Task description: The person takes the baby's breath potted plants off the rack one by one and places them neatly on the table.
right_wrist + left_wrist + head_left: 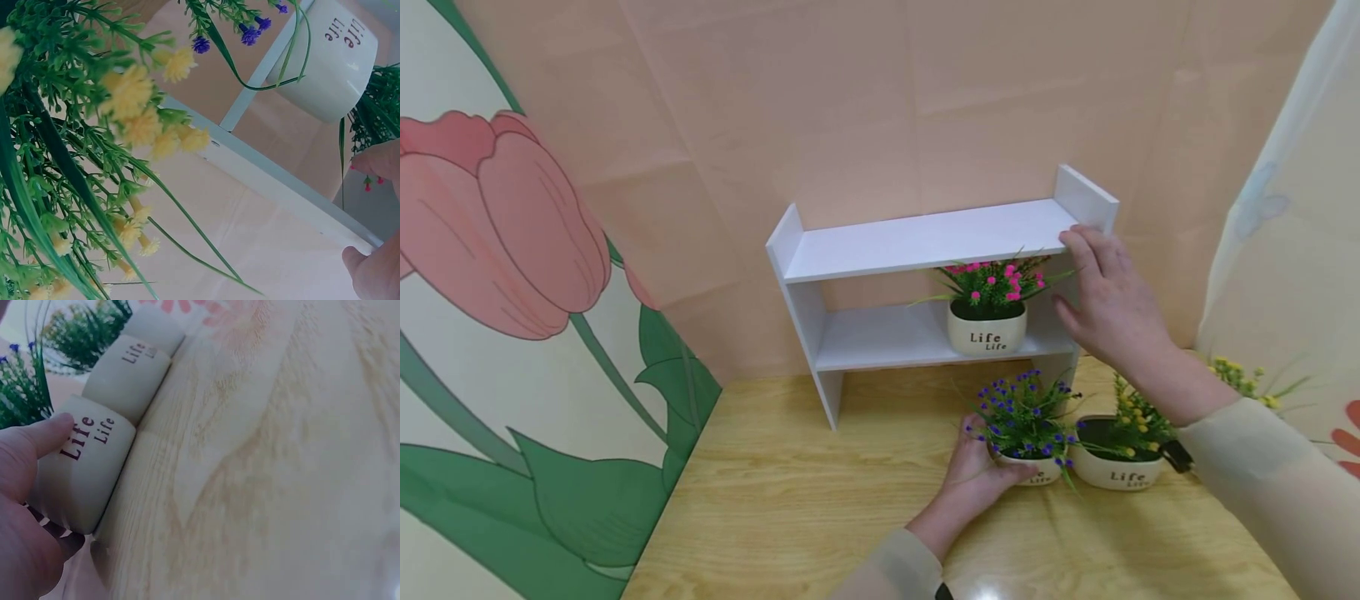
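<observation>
On the wooden table, my left hand grips a cream pot of blue-purple flowers, its thumb across the front by the "Life" lettering. My right hand holds the white two-tier shelf at its upper right end. Its fingertips are on the top board's front corner and the thumb is lower down by the side panel. A pot of pink flowers stands on the shelf's middle board, just left of that thumb. The right wrist view shows my right fingers beside the shelf's panel edge.
Right of the blue-purple pot, a pot of yellow flowers stands close beside it. More yellow flowers show behind my right forearm. A pink backdrop hangs behind the shelf, and a tulip-printed panel stands to the left.
</observation>
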Tool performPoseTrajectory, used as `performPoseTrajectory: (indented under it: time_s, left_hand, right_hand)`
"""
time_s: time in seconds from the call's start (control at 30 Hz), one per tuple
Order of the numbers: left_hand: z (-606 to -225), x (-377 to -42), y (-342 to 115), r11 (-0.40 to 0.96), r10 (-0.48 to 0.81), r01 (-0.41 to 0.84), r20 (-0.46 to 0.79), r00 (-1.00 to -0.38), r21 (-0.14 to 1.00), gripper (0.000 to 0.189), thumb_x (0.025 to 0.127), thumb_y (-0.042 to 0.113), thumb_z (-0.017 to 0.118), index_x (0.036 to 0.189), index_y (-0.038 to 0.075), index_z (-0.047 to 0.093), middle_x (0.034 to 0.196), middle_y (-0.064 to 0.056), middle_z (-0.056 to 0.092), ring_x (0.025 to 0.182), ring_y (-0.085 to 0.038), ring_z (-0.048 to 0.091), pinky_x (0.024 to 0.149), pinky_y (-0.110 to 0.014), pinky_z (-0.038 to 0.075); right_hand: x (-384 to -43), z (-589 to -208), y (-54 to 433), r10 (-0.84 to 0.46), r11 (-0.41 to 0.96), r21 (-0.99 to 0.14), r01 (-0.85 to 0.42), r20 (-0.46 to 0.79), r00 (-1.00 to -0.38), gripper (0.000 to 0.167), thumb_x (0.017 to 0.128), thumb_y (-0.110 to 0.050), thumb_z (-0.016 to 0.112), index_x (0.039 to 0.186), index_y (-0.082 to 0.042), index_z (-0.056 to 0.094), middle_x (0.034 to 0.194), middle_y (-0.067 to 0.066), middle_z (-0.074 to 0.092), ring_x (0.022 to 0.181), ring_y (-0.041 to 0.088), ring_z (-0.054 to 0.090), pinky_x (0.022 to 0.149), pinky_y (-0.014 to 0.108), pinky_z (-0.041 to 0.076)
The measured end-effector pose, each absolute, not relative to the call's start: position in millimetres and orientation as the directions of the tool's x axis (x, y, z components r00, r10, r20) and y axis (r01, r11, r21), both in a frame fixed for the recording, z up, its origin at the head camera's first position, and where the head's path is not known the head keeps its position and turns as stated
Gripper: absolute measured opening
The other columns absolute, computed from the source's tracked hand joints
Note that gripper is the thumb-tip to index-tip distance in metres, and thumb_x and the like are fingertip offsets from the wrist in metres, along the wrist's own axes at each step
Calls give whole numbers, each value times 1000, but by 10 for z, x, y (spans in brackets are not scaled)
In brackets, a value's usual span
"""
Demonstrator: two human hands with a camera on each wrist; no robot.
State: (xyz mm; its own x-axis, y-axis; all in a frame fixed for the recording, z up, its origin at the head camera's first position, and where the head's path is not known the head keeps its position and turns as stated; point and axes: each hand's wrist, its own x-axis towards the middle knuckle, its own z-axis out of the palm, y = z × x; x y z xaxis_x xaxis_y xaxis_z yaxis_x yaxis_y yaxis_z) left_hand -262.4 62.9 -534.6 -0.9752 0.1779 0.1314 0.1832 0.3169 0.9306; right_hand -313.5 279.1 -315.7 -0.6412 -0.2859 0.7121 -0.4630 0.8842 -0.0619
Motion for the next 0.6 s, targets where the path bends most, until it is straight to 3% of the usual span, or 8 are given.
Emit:
performPoseTrajectory:
  time_s: [0.43, 0.6]
  left_hand:
    - [-5347, -2625, 620, 337, 197, 200, 138, -971, 920, 93, 72, 24, 107, 148, 23, 53, 141, 11, 54, 134, -14, 57, 120, -34, 45]
    - [-5348, -2627, 611, 359, 211, 221, 152, -966, 907, 95, 73, 27, 107, 152, 30, 54, 144, 8, 54, 135, -14, 57, 120, -34, 46]
  right_hand:
    - [-3143, -3158, 2793, -285, 883, -64, -464, 714, -640, 98, 83, -1, 88, 164, 1, 32, 161, 27, 36, 142, 50, 38, 114, 68, 44]
    - [-3150, -3158, 2794, -292, 878, -59, -476, 722, -627, 98, 82, -1, 87, 164, 1, 32, 160, 28, 36, 141, 51, 38, 117, 68, 42]
